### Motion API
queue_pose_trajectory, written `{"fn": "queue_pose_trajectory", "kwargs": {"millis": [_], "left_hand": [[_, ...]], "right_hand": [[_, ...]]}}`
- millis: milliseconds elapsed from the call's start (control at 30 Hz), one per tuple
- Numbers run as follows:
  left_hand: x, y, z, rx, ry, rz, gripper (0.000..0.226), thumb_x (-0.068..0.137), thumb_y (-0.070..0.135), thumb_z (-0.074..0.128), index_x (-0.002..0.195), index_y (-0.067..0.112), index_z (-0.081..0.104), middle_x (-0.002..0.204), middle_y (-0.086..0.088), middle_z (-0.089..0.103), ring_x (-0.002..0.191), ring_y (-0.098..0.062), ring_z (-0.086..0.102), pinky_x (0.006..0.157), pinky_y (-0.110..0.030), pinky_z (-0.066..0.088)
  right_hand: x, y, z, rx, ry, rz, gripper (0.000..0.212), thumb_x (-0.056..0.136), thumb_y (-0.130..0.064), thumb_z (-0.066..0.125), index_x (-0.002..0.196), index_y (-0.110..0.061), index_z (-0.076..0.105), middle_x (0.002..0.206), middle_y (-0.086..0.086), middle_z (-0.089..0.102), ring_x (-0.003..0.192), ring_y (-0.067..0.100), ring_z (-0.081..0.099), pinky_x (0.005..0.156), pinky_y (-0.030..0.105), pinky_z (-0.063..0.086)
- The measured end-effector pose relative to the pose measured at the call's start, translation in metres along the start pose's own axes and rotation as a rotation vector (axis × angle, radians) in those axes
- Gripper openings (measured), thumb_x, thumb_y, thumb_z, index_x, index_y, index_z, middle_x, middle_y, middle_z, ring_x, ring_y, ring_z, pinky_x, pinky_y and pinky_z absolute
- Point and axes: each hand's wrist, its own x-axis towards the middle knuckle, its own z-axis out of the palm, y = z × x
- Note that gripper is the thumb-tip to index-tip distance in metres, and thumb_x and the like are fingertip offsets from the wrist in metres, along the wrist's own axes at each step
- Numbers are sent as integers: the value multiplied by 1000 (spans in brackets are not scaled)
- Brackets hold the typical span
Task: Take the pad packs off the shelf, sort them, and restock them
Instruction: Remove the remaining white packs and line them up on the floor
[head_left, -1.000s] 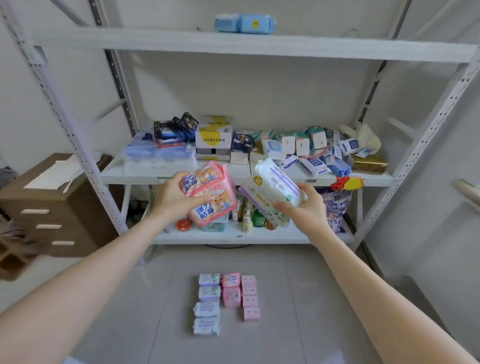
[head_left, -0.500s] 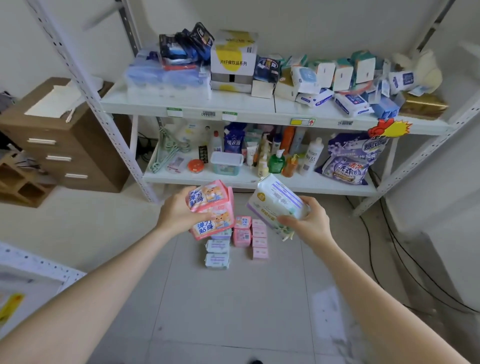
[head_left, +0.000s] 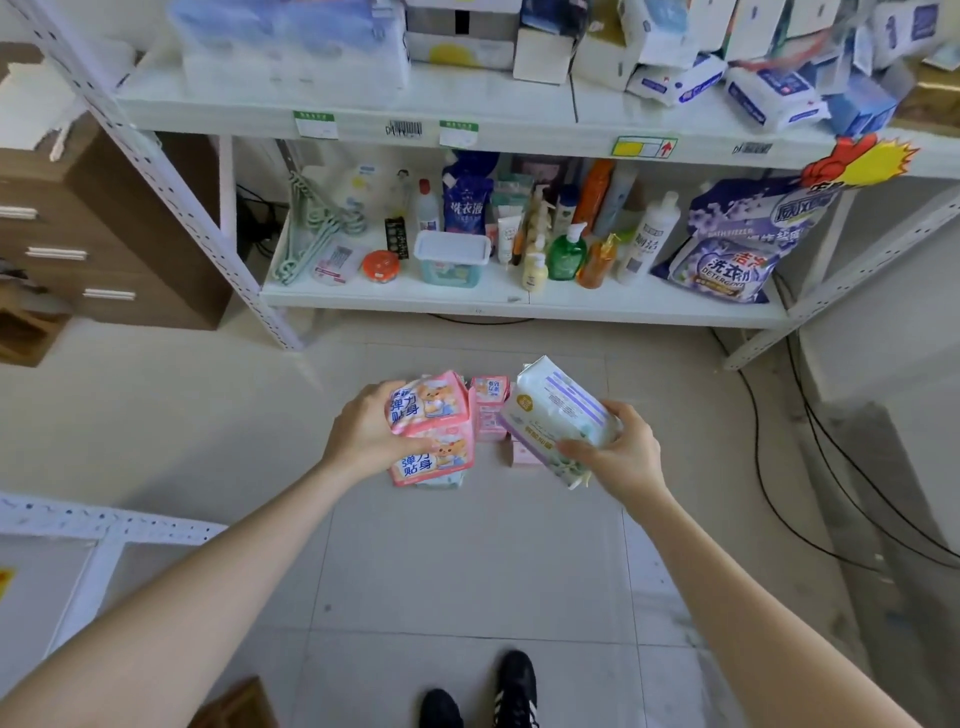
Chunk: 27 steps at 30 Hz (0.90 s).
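Note:
My left hand (head_left: 366, 434) grips two pink pad packs (head_left: 434, 431) with a bear print, stacked one over the other. My right hand (head_left: 615, 452) holds a white and purple pad pack (head_left: 553, 410), tilted. Both hands hang low over the floor, above the sorted rows of small pink pad packs (head_left: 489, 402), which my hands and the held packs mostly hide. More white and blue packs (head_left: 763, 93) lie on the middle shelf (head_left: 363, 111) at the upper right.
The lower shelf (head_left: 519, 299) carries bottles, a lidded tub (head_left: 452, 257), hangers and a detergent bag (head_left: 727, 260). A brown drawer cabinet (head_left: 93, 228) stands left. Black cables (head_left: 810, 478) run over the floor at right. My shoes (head_left: 478, 696) show at the bottom edge.
My view has tipped down and both hands have dropped from shelf height toward the floor rows, each keeping its packs.

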Motion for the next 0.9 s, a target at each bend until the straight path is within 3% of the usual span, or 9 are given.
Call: {"fn": "queue_pose_trajectory", "kwargs": {"millis": [267,467,600,733,900], "left_hand": [[40,-54,81,9,-77,-11,88,45,55,88,123,37,53,112,17,55,92,-3,54,76,-22,38],[88,-112,175,-16,-110,30,89,50,48,91,129,31,52,118,13,57,102,-9,59,82,-23,43],[131,-160,253,-1,-138,99,89,54,46,90,131,26,51,122,10,59,108,-10,57,81,-20,39],[171,-204,327,-8,-149,161,93,54,46,90,133,22,50,125,3,58,112,-15,56,91,-27,44],[214,-252,401,50,-135,243,94,54,52,88,134,23,48,124,4,56,108,-17,57,82,-24,41]], "right_hand": [[51,88,38,-135,-71,86,66,62,-20,85,120,-19,55,111,-1,60,97,21,60,83,38,52],[94,190,87,-151,-108,143,63,62,-18,86,116,-22,54,108,2,62,93,23,62,80,41,54],[124,274,129,-135,-74,149,60,62,-14,86,111,-24,54,108,2,59,90,22,61,75,37,52],[147,357,162,-124,-28,158,61,62,-16,86,111,-29,53,108,-1,58,91,20,62,76,41,53],[174,442,191,-130,54,152,64,61,-19,88,115,-27,54,107,-3,61,92,19,62,75,39,53]]}}
